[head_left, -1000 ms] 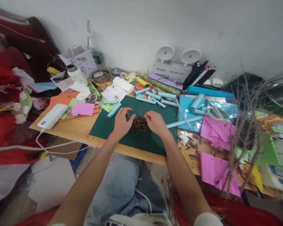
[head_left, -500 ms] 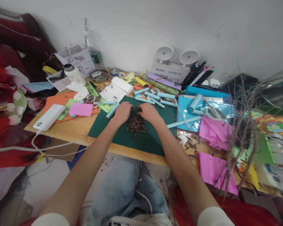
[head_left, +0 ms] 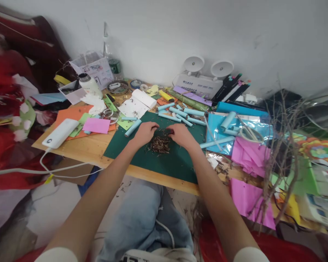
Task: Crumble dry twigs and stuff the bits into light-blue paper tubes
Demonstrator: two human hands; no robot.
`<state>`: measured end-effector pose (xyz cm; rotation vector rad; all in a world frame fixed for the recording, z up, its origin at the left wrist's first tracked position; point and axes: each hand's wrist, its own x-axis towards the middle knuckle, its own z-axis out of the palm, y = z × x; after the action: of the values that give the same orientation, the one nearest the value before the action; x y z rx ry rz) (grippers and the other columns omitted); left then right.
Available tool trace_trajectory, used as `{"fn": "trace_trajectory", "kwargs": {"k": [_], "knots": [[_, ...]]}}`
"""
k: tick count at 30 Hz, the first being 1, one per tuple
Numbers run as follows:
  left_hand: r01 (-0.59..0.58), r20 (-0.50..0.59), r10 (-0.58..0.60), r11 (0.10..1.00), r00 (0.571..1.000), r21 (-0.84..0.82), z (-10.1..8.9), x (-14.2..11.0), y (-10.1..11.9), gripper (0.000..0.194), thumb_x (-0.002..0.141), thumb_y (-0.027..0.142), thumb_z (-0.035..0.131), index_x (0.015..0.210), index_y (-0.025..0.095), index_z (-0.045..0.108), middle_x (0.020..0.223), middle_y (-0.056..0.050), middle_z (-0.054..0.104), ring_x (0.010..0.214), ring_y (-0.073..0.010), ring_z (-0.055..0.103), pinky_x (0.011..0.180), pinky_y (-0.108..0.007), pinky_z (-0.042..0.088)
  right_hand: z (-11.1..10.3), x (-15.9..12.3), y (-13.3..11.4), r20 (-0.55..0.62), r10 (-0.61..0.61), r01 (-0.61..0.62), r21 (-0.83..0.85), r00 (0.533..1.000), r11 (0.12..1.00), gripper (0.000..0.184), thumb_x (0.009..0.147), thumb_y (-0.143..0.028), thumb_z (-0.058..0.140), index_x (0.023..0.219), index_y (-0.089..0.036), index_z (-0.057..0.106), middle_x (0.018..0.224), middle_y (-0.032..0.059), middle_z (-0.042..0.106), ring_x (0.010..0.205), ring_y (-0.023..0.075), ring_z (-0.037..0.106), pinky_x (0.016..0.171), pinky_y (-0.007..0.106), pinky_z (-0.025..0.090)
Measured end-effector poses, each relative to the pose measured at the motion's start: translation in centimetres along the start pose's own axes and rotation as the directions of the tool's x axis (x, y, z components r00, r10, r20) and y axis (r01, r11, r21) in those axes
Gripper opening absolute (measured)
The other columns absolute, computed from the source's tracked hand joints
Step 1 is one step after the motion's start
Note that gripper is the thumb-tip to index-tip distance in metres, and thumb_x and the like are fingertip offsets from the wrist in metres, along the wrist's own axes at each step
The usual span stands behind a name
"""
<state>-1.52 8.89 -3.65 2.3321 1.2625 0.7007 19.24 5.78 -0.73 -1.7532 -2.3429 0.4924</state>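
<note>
A small heap of brown twig bits (head_left: 160, 145) lies on the green cutting mat (head_left: 147, 163) in front of me. My left hand (head_left: 147, 131) is at the heap's far left edge, with its fingers curled together. On the far right edge is my right hand (head_left: 180, 134), its fingertips bent inward and pressed together by the bits. Whatever is between the fingers of either hand is too small to make out. Several light blue paper tubes (head_left: 194, 112) lie behind the hands, and another blue tube (head_left: 133, 128) rests beside my left hand.
A white power bank (head_left: 60, 134) with a cable lies at the left, near a pink paper sheet (head_left: 96, 125). Scissors (head_left: 250, 134) rest on a blue packet at the right. Tall bare branches (head_left: 289, 160) stand at the right edge. A white router-like box (head_left: 199, 85) is against the wall.
Both hands have come slightly nearer me around the twig heap, which now looks more gathered and raised. The whole view has shifted a little.
</note>
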Motion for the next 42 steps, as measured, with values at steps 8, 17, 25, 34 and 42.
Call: {"fn": "trace_trajectory", "kwargs": {"k": [8,17,25,34,42], "knots": [[0.085,-0.148,-0.092,0.995,0.985,-0.053,-0.5,-1.5,-0.2,0.024,0.092,0.017,0.051,0.101,0.017,0.073,0.102,-0.007,0.076,0.096,-0.0211,0.069,0.092,-0.033,0.052,0.5,0.7,-0.5,-0.057,-0.061,0.061,-0.014,0.996,0.998,0.019,0.091,-0.018,0.054,0.097,-0.016,0.072,0.101,0.0112,0.070,0.091,0.0211,0.062,0.083,0.029,0.044],[0.138,-0.154,-0.164,0.977,0.974,-0.162,0.0,-2.4,0.0,0.027,0.093,0.020,0.047,0.105,0.017,0.071,0.095,-0.006,0.076,0.087,-0.0191,0.069,0.087,-0.032,0.053,0.4,3.4,0.1,0.071,-0.142,0.139,0.036,0.987,0.990,0.020,0.084,-0.017,0.065,0.100,-0.020,0.076,0.099,0.0070,0.073,0.090,0.0196,0.063,0.082,0.027,0.044],[0.194,-0.167,-0.246,0.941,0.955,-0.278,0.0,-1.8,1.2,0.025,0.092,0.020,0.051,0.103,0.017,0.073,0.094,-0.006,0.077,0.087,-0.0198,0.069,0.086,-0.033,0.053,0.7,1.9,-0.3,-0.101,-0.071,0.080,0.084,0.992,0.993,0.017,0.088,-0.014,0.055,0.090,-0.015,0.071,0.095,0.0097,0.070,0.090,0.0203,0.061,0.084,0.029,0.044],[0.174,-0.113,-0.342,0.703,0.933,-0.690,0.7,-3.2,4.4,0.023,0.079,0.033,0.073,0.096,0.018,0.077,0.097,-0.007,0.077,0.088,-0.0210,0.071,0.082,-0.033,0.056,0.9,-2.6,-2.8,-0.339,-0.046,0.201,0.437,0.939,0.877,0.013,0.087,-0.018,0.054,0.086,-0.018,0.067,0.086,0.0044,0.071,0.081,0.0166,0.062,0.080,0.028,0.047],[0.230,-0.071,-0.516,0.495,0.853,-0.838,1.2,-4.9,6.1,0.020,0.071,0.032,0.078,0.084,0.017,0.076,0.075,-0.003,0.074,0.068,-0.0151,0.067,0.073,-0.030,0.057,3.1,-3.7,-3.7,-0.406,0.222,0.170,0.732,0.887,0.659,0.011,0.080,-0.030,0.066,0.080,-0.020,0.071,0.079,0.0017,0.073,0.073,0.0167,0.066,0.073,0.029,0.054]]}}
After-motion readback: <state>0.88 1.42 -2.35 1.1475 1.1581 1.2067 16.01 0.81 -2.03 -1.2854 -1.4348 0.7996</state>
